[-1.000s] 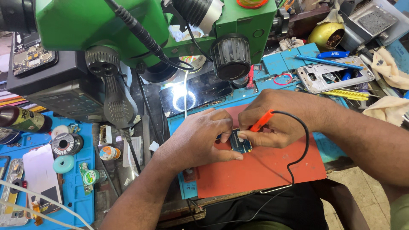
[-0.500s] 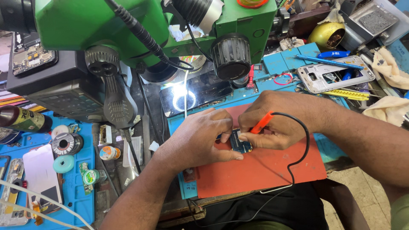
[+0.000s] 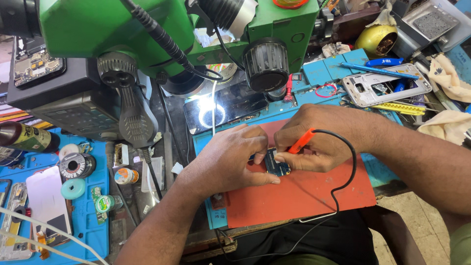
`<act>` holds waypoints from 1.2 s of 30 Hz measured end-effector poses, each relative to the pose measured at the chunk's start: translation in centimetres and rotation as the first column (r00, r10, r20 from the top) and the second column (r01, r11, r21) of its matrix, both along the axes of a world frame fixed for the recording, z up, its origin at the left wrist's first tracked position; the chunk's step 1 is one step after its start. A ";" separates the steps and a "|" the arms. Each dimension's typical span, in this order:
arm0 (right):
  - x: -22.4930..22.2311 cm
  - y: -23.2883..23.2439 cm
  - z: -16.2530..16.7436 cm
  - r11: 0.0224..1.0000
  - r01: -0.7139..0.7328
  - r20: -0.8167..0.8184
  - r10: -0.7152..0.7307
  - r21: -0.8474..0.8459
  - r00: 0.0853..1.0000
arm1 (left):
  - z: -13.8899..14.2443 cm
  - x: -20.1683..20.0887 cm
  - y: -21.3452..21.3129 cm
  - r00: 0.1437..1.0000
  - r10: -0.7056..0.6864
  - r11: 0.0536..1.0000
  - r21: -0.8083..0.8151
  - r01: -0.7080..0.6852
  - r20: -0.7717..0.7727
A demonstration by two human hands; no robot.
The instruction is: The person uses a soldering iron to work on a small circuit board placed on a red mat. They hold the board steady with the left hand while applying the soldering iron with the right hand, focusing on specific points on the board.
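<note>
Evidently, both hands worked one small circuit board (image 3: 277,162) on the red mat (image 3: 294,196).
Left hand (image 3: 230,159) fingers pinned it steady; right hand (image 3: 319,142) fingers pinched an orange probe (image 3: 300,141) tip-down onto it.

Bright, even light over the bench, colours saturated. Hard white ring-shaped glare (image 3: 214,114) on the dark glossy phone screen (image 3: 235,105) just above the left hand (image 3: 230,162). Soft shadows beneath both hands. Green microscope (image 3: 162,29) close and slightly soft; mild wide-angle bending at edges.
</note>
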State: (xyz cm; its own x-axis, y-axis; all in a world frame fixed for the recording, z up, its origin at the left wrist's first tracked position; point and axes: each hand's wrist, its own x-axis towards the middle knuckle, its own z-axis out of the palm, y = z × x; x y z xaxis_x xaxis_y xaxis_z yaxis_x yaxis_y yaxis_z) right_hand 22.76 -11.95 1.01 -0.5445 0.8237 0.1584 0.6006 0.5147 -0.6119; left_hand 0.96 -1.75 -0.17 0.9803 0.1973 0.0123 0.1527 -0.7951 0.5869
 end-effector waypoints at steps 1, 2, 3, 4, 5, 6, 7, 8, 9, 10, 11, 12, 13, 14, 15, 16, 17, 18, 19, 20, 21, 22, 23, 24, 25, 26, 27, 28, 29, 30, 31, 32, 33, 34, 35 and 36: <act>0.0 0.0 0.0 1.000 0.002 0.017 -0.002 0.003 1.000 | 0.0 0.0 0.0 1.000 -0.005 1.000 0.006 0.005 0.009; 0.0 0.0 -0.1 1.000 0.004 0.003 -0.004 0.009 1.000 | 0.0 0.0 0.0 1.000 -0.003 1.000 0.005 0.003 0.007; 0.1 0.1 -0.1 1.000 0.008 -0.012 -0.008 0.015 1.000 | 0.0 0.0 0.0 1.000 -0.002 1.000 0.003 0.002 0.004; 0.1 0.1 -0.2 1.000 0.013 -0.026 -0.012 0.021 1.000 | 0.0 0.0 0.0 1.000 -0.002 1.000 0.002 0.002 0.002; 0.1 0.1 -0.2 1.000 0.010 -0.018 -0.010 0.012 1.000 | 0.0 0.0 0.0 1.000 -0.002 1.000 0.003 0.002 0.002; 0.1 0.0 -0.3 1.000 0.007 -0.010 -0.007 0.003 1.000 | 0.0 0.0 0.0 1.000 -0.002 1.000 0.005 0.002 0.003; 0.1 0.0 -0.3 1.000 0.003 -0.001 -0.003 -0.006 1.000 | 0.0 0.0 0.0 1.000 -0.001 1.000 0.006 0.001 0.003; 0.1 0.0 -0.3 1.000 0.007 -0.013 -0.007 0.002 1.000 | 0.0 0.0 0.0 1.000 -0.003 1.000 0.006 0.002 0.010; 0.1 0.1 -0.4 1.000 0.011 -0.024 -0.011 0.009 1.000 | 0.0 0.0 0.0 1.000 -0.004 1.000 0.006 0.004 0.017; 0.1 0.1 -0.4 1.000 0.015 -0.036 -0.015 0.016 0.999 | 0.0 0.0 -0.1 1.000 -0.005 1.000 0.006 0.005 0.024; 0.1 0.1 -0.4 1.000 0.009 -0.027 -0.009 0.010 1.000 | 0.0 0.0 -0.1 1.000 -0.001 1.000 0.002 0.001 0.017; 0.1 0.1 -0.4 1.000 0.003 -0.019 -0.003 0.005 1.000 | 0.0 0.0 -0.1 1.000 0.004 1.000 -0.002 -0.004 0.009; 0.2 0.1 -0.4 1.000 -0.003 -0.010 0.003 0.001 1.000 | 0.0 0.0 -0.1 1.000 0.008 1.000 -0.005 -0.008 0.001; 0.2 0.0 -0.4 1.000 0.000 -0.020 0.000 -0.003 1.000 | 0.0 0.0 -0.1 1.000 0.008 1.000 -0.002 -0.008 0.003; 0.2 0.0 -0.4 1.000 0.003 -0.031 -0.003 -0.007 1.000 | 0.0 0.0 0.0 1.000 0.009 1.000 0.001 -0.009 0.005; 0.1 0.0 -0.4 1.000 0.006 -0.041 -0.007 -0.011 0.999 | 0.0 0.0 0.0 1.000 0.009 1.000 0.003 -0.009 0.007; 0.1 0.0 -0.4 1.000 0.002 -0.035 -0.002 -0.012 0.999 | 0.0 0.0 0.0 1.000 0.007 1.000 0.002 -0.007 0.010; 0.1 0.0 -0.4 1.000 -0.002 -0.028 0.002 -0.012 1.000 | 0.0 0.0 0.0 1.000 0.005 1.000 0.000 -0.005 0.014; 0.1 0.0 -0.4 1.000 -0.007 -0.022 0.007 -0.012 1.000 | 0.0 0.0 0.0 1.000 0.004 1.000 0.000 -0.004 0.017; 0.1 0.0 -0.4 1.000 -0.007 -0.012 0.007 0.003 1.000 | 0.0 0.0 0.0 1.000 -0.001 1.000 0.004 0.001 0.025; 0.1 0.0 -0.4 1.000 -0.007 -0.002 0.007 0.018 1.000 | -0.1 0.0 0.0 0.999 -0.005 1.000 0.008 0.005 0.033; 0.0 0.0 -0.4 0.999 -0.008 0.007 0.008 0.032 1.000 | -0.1 0.0 0.0 0.999 -0.010 1.000 0.011 0.009 0.040; 0.1 0.0 -0.3 1.000 -0.004 -0.004 0.004 0.021 1.000 | -0.1 0.0 0.0 1.000 -0.003 1.000 0.005 0.003 0.031; 0.0 0.0 -0.3 1.000 0.000 -0.014 0.000 0.011 1.000 | -0.1 -0.1 0.0 1.000 0.002 1.000 0.000 -0.002 0.022; 0.0 0.1 -0.3 1.000 0.004 -0.025 -0.004 0.001 1.000 | -0.1 -0.1 0.0 1.000 0.008 1.000 -0.005 -0.008 0.013; 0.0 0.0 -0.3 1.000 -0.005 -0.024 0.005 0.008 1.000 | -0.1 0.0 0.0 1.000 0.005 1.000 -0.001 -0.005 0.015; 0.0 0.0 -0.3 1.000 -0.013 -0.024 0.013 0.014 1.000 | -0.1 0.0 0.0 1.000 0.001 1.000 0.002 -0.001 0.018; 0.0 0.0 -0.3 1.000 -0.022 -0.023 0.022 0.020 0.999 | -0.1 0.0 0.0 1.000 -0.003 1.000 0.005 0.003 0.021; 0.0 0.0 -0.3 1.000 -0.017 -0.031 0.018 0.019 0.999 | 0.0 0.0 0.0 1.000 0.005 1.000 -0.002 -0.005 0.013; -0.1 0.0 -0.3 1.000 -0.013 -0.039 0.013 0.017 0.999 | 0.0 0.0 0.0 1.000 0.013 1.000 -0.010 -0.013 0.004; -0.1 0.0 -0.2 1.000 -0.007 -0.048 0.008 0.014 0.999 | 0.0 0.0 -0.1 1.000 0.020 1.000 -0.018 -0.020 -0.005; -0.1 0.0 -0.2 1.000 -0.009 -0.034 0.009 0.003 0.999 | 0.0 0.0 -0.1 1.000 0.014 1.000 -0.010 -0.014 0.001; 0.0 0.0 -0.2 1.000 -0.010 -0.020 0.010 -0.009 1.000 | 0.0 0.0 0.0 1.000 0.008 1.000 -0.003 -0.008 0.006; 0.0 0.0 -0.2 1.000 -0.011 -0.006 0.011 -0.021 1.000 | 0.1 0.0 0.0 1.000 0.002 1.000 0.004 -0.002 0.012; 0.0 0.0 -0.2 1.000 -0.010 -0.014 0.010 -0.021 1.000 | 0.1 0.0 -0.1 1.000 0.003 1.000 0.005 -0.003 0.011; 0.0 0.0 -0.2 1.000 -0.008 -0.022 0.008 -0.021 1.000 | 0.1 0.0 -0.1 1.000 0.003 1.000 0.006 -0.003 0.011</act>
